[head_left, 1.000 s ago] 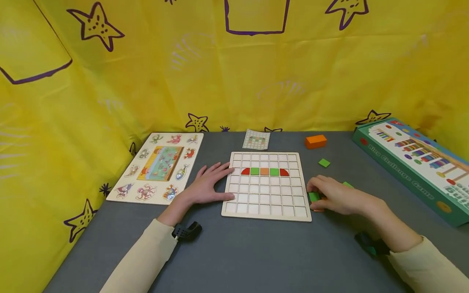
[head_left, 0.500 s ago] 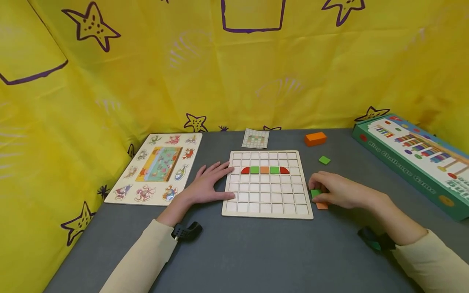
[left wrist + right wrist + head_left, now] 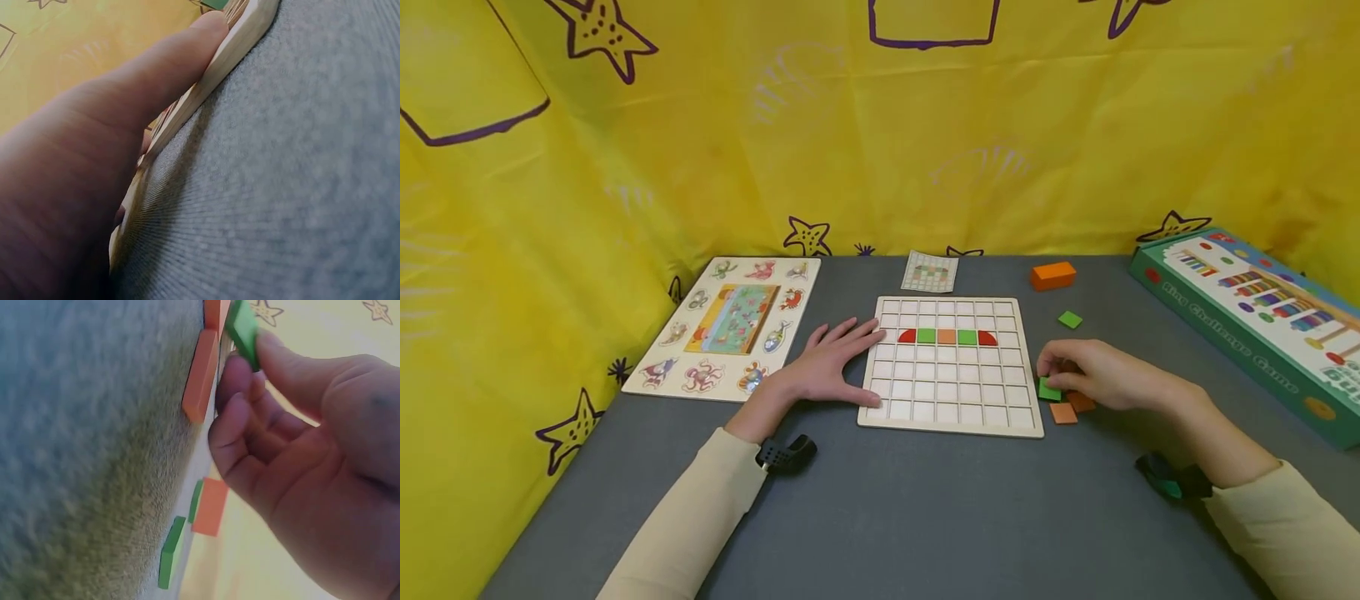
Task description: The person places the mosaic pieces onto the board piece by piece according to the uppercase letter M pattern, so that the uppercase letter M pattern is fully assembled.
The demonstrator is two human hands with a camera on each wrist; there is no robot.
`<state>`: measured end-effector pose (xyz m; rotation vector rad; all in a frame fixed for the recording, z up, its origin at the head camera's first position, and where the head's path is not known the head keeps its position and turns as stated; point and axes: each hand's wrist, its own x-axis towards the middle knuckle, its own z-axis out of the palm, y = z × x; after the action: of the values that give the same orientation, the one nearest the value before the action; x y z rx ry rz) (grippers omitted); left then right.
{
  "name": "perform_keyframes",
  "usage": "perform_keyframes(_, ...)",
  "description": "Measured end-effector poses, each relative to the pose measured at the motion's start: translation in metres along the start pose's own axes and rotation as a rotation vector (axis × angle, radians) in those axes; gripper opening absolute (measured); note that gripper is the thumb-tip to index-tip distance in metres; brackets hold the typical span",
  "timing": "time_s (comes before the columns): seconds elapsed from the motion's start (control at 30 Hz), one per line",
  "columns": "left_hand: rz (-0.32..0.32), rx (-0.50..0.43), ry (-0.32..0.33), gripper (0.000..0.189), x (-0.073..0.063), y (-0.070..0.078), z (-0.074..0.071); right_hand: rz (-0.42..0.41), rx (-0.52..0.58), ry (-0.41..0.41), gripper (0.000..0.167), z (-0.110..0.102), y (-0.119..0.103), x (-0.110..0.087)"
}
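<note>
A wooden grid board (image 3: 951, 432) lies on the grey table, with a row of red, green and orange tiles (image 3: 947, 337) in its upper part. My left hand (image 3: 827, 367) rests spread at the board's left side, fingertips and thumb on its edge; the left wrist view shows the thumb (image 3: 169, 62) along the wooden rim. Just right of the board, my right hand (image 3: 1093, 372) pinches a green square tile (image 3: 244, 334) between thumb and fingers. Two orange square tiles, one nearer (image 3: 1063, 413) and one partly under the hand (image 3: 1081, 402), lie beside it.
Behind the right hand are another green tile (image 3: 1070, 319) and an orange block (image 3: 1052, 276). A pattern card (image 3: 929, 272) lies beyond the board. To the left is a sea-animal puzzle (image 3: 655, 350); to the right, a green game box (image 3: 1232, 342). A yellow cloth (image 3: 880, 150) hangs behind.
My right hand has shifted slightly right with its fingers at the green tile, and two orange tiles have come into sight under it. The left hand stays on the board; the head view tilts slightly.
</note>
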<state>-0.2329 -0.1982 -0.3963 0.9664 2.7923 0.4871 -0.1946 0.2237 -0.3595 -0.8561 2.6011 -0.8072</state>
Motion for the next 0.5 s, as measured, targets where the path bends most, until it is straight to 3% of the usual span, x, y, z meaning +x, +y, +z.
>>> perform_keyframes(0.27, -0.029, 0.023, -0.023, 0.106, 0.001, 0.007, 0.0, 0.002, 0.01, 0.035, 0.008, -0.004, 0.0, 0.003)
perform_keyframes(0.5, -0.037, 0.038, -0.003, 0.102, -0.002, 0.011, 0.002, -0.064, -0.009, 0.046, 0.007, -0.008, -0.019, 0.024)
